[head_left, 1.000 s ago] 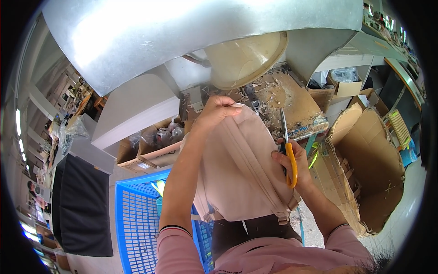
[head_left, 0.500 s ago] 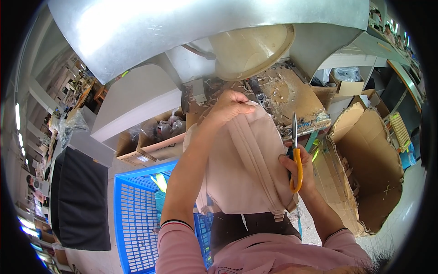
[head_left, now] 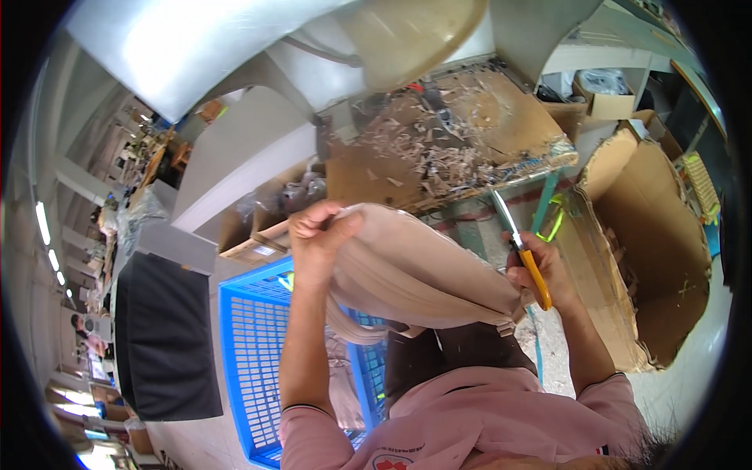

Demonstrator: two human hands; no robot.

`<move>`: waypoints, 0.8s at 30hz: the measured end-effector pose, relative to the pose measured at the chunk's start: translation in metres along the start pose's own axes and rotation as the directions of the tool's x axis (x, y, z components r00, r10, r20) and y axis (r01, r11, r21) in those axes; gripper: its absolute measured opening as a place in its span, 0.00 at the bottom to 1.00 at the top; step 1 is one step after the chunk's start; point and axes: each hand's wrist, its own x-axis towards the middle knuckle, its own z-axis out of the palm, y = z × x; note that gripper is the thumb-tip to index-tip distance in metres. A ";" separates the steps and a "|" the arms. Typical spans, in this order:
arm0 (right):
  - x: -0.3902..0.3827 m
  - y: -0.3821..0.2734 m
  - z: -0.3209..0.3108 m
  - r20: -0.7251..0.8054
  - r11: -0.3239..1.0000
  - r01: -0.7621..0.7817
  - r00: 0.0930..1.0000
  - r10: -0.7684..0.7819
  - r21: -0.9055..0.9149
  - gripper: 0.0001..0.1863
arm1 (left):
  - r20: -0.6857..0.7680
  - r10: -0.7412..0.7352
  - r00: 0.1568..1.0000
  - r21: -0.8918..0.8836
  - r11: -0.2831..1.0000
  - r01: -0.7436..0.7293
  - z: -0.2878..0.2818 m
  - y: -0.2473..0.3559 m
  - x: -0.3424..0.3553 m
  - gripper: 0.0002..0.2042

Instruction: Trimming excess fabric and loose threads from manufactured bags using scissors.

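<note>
A pinkish-beige fabric backpack (head_left: 407, 262) with straps and a small buckle at its lower right hangs in front of my lap. My left hand (head_left: 317, 239) pinches its upper left edge. Scissors with an orange handle (head_left: 534, 274) are held in my right hand (head_left: 552, 270), blades pointing up and away from me. That hand is close to the backpack's right end; whether its fingers also grip the fabric I cannot make out.
A worktable (head_left: 376, 176) strewn with fabric scraps stands ahead, under a metal hood. A blue plastic basket (head_left: 258, 368) with fabric inside is at my left. On the right is a large torn cardboard box (head_left: 666, 251); a black-draped block (head_left: 168, 337) stands far left.
My left hand has drawn the backpack's top edge down and left, tilting and folding it away from the table. The scissors and right hand have shifted slightly right, and the blades now lean left.
</note>
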 end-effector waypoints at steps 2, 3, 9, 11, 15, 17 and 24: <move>0.000 -0.007 0.007 0.004 0.974 0.128 0.992 -0.129 -0.189 0.34 | 0.009 -0.001 1.000 -0.007 1.000 0.001 0.001 0.007 -0.009 0.07; 0.002 -0.015 0.013 0.014 0.973 0.140 0.990 -0.140 -0.184 0.34 | 0.013 0.008 1.000 -0.016 1.000 -0.007 -0.001 0.008 -0.013 0.08; 0.013 -0.036 0.037 0.140 0.795 0.349 0.936 -0.323 -0.496 0.37 | -0.002 0.034 0.999 -0.013 0.999 -0.034 -0.006 0.010 -0.025 0.08; 0.013 -0.022 0.028 0.129 0.805 0.335 0.941 -0.313 -0.490 0.36 | -0.028 0.027 0.999 -0.034 0.999 -0.028 -0.007 0.011 -0.026 0.07; 0.003 -0.003 0.012 0.113 0.913 0.093 0.992 -0.052 -0.398 0.32 | -0.175 0.083 0.981 -0.050 0.994 -0.093 -0.039 0.008 -0.038 0.08; -0.006 -0.007 0.013 0.055 0.966 -0.038 0.997 0.053 -0.254 0.30 | -0.175 0.089 0.981 -0.082 0.991 -0.105 -0.047 0.012 -0.038 0.09; -0.023 -0.014 0.015 0.108 0.973 -0.077 0.989 0.102 -0.216 0.26 | -0.179 0.071 0.981 -0.047 0.996 -0.081 -0.046 -0.006 -0.040 0.08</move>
